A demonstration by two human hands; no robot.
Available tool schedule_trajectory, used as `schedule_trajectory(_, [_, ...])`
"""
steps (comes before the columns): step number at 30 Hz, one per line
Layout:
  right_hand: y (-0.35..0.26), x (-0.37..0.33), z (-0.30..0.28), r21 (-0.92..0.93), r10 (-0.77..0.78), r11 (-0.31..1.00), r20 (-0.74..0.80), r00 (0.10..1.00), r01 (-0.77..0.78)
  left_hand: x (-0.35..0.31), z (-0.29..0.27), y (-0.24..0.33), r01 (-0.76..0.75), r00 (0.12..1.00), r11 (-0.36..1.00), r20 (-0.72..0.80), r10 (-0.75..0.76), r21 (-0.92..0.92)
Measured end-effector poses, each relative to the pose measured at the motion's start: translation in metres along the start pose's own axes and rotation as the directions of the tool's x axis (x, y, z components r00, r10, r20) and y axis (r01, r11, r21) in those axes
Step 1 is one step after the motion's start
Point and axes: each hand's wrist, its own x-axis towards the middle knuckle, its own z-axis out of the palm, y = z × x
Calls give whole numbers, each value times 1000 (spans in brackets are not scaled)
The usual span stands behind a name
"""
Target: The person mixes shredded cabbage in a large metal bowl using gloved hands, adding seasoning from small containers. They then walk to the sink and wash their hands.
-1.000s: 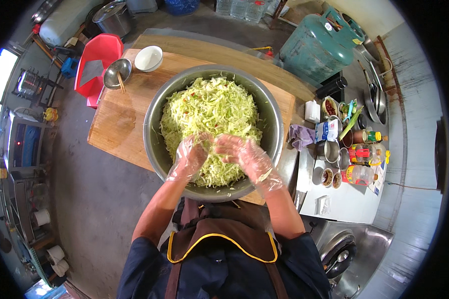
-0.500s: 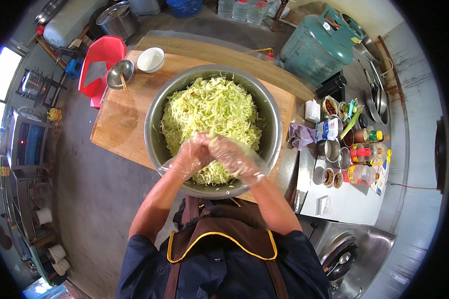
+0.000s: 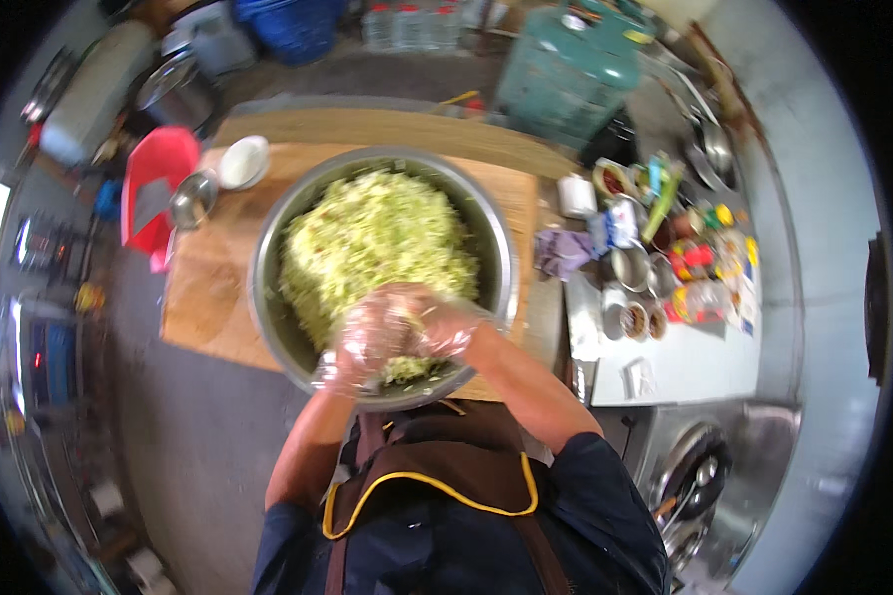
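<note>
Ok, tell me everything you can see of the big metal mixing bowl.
The mixing bowl is wide and round, its grey surface looking like stainless steel. It sits upright on the wooden board, heaped with shredded cabbage but bare along its right inner side. The gloved left hand and right hand meet over its near side; blur hides whether either touches it.

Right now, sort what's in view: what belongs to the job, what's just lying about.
Apparently in use: gloved left hand, gloved right hand, shredded cabbage, metal basin, wooden board beneath.

Seemingly lying about: purple cloth, white bowl, small metal bowl, green gas cylinder.
</note>
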Motion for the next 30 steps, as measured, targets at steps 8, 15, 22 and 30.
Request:
schedule_trajectory(8, [-28,-14,-10,-349,-222,914,-1,975,208,10,-31,-77,-111,971,989,-200,128,95])
schedule_trajectory(15, [-11,23,13,974,256,215,11,967,-68,3,69,7,14,931,983,-356,-79,-182])
schedule_trajectory(22, [-2,1,17,949,181,301,40,983,-94,-5,-9,-73,155,918,650,-352,184,744])
schedule_trajectory(30, [-11,23,20,990,326,139,-40,944,-6,-4,22,-6,-197,893,508,-61,446,838])
